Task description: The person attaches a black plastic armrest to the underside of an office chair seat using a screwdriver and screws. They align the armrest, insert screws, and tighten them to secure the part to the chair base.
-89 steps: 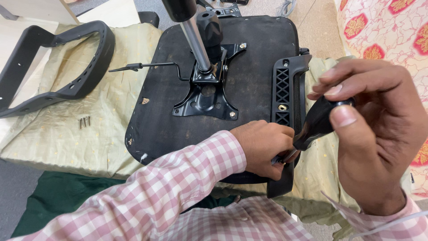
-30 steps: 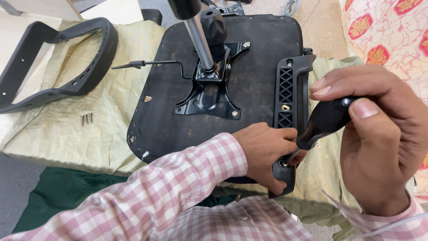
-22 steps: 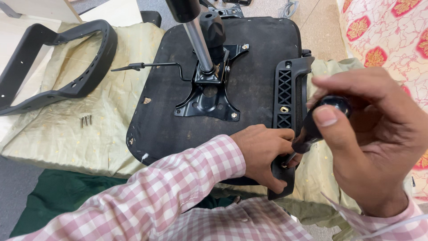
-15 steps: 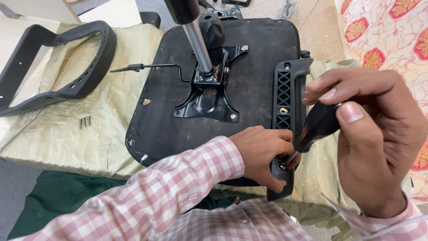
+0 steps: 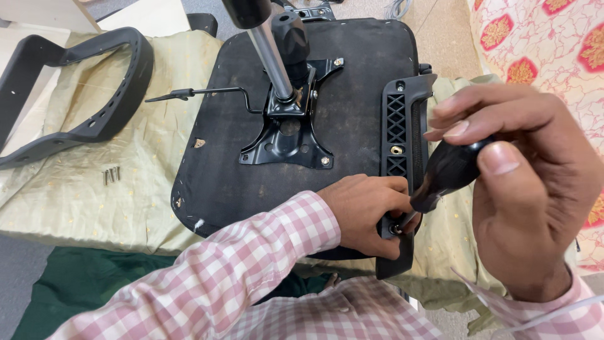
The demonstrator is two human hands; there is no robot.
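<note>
Olive-gold cloth (image 5: 145, 189) covering the work surface, parts lying on it.

Upturned black chair seat base (image 5: 352, 82) sitting mid-cloth, its near edge overhanging the front. Detached black armrest loop (image 5: 94, 94) lying to the left, well apart from the seat. Small cluster of dark screws (image 5: 111, 174) resting between them, nearer the armrest. Dark green fabric (image 5: 94, 283) showing below the cloth's front edge.
</note>
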